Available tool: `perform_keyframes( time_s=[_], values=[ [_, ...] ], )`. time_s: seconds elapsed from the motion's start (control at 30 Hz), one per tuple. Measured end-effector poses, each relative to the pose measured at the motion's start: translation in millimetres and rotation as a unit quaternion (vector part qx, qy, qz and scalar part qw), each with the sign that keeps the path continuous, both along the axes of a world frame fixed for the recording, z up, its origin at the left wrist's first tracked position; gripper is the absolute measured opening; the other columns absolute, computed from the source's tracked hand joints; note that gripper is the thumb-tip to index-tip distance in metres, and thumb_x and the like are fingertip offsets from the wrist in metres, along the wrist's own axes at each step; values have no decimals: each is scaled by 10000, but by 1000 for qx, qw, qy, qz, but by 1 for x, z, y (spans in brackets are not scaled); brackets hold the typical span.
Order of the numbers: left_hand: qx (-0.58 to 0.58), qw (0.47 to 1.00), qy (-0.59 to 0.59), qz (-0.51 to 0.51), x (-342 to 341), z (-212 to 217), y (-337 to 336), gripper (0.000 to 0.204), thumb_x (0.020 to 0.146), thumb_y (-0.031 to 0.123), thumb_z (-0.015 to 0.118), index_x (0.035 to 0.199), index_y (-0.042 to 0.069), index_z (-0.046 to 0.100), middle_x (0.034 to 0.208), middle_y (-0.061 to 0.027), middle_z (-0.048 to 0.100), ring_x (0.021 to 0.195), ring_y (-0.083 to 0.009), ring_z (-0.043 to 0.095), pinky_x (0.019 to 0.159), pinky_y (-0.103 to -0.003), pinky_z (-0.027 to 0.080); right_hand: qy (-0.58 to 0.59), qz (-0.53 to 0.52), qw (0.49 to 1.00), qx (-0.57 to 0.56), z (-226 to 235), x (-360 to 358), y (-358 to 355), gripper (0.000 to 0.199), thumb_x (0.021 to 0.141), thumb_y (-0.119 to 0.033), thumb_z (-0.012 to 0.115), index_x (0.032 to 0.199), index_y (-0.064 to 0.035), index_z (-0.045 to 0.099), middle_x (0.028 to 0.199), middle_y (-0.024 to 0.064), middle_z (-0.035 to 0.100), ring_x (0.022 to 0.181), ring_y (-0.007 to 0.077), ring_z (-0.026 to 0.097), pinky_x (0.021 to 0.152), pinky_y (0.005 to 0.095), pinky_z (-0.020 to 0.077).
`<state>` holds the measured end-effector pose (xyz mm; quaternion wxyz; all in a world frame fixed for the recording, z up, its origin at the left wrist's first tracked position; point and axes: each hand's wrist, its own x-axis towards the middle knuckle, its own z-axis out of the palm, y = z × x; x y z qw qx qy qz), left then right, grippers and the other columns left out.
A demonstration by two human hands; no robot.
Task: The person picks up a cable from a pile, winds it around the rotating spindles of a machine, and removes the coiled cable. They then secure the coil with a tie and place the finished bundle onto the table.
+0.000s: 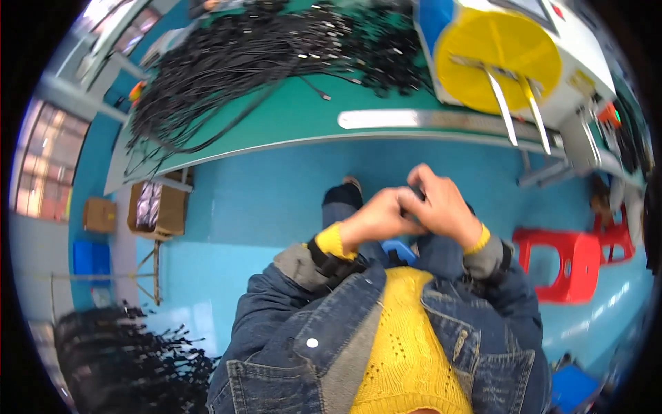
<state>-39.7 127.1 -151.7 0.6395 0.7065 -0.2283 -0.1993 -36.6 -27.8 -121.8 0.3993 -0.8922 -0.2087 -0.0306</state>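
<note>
My left hand [378, 217] and my right hand [447, 212] meet in front of my body, over my lap and short of the table edge. Both have curled fingers, and the fingertips come together. A small dark bit shows between the right thumb and forefinger, too small and blurred to name. The left fingertips are partly hidden behind the right hand. Beyond the hands, a large heap of black cables [234, 76] with metal plugs lies on the green table [289, 110]. A steel ruler [386, 119] lies along the table's near edge.
At the far right a white machine [583, 52] carries a yellow disc [496, 58] with metal arms overhanging the edge. Red stools [583, 269] stand at right. Cardboard boxes [176, 214] sit at left. More black cables [117, 366] hang at lower left. A blue object [400, 252] shows between my legs.
</note>
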Motion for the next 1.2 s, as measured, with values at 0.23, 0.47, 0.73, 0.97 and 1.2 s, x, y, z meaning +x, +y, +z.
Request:
perform_keyframes(
  time_s=[0.23, 0.47, 0.73, 0.97, 1.2],
  values=[
    [166, 976, -121, 75, -10, -50, 10, 243, 706, 213, 695, 690, 8, 565, 537, -56, 524, 538, -174, 557, 501, -329, 455, 22, 3, 996, -83, -40, -8, 31, 374, 799, -344, 582, 885, 13, 516, 685, 229, 584, 615, 382, 583, 548, 449, 465],
    [245, 882, 380, -133, 14, -32, 69, 201, 740, 222, 689, 659, 67, 590, 571, -26, 542, 473, -85, 497, 395, -214, 361, 392, 64, 917, 40, -74, -7, 5, 361, 831, -318, 579, 955, 18, 536, 700, 132, 605, 553, 205, 589, 499, 319, 468],
    [13, 861, -93, 501, 253, 110, 283, 470, 838, 330, 582, 1081, -65, 506, 919, -194, 624, 818, -272, 615, 717, -335, 491, 480, 59, 869, 105, -87, -23, -28, 239, 844, -215, 587, 927, 7, 557, 696, 54, 595, 572, 99, 558, 516, 232, 459],
    [440, 754, -262, 411, 283, 19, 236, 252, 757, 272, 605, 850, 45, 665, 880, -168, 641, 873, -356, 594, 759, -429, 470, 462, 13, 880, 107, -88, -25, -33, 194, 856, -187, 554, 908, -1, 561, 713, 52, 620, 581, 91, 545, 520, 229, 448],
    [462, 644, -365, 489, 277, 30, 237, 184, 813, 197, 549, 813, 17, 585, 791, -173, 613, 778, -355, 587, 681, -422, 467, 448, 9, 886, 119, -92, -30, -40, 183, 858, -181, 550, 891, -1, 559, 720, 52, 625, 590, 85, 547, 524, 228, 450]
  ],
)
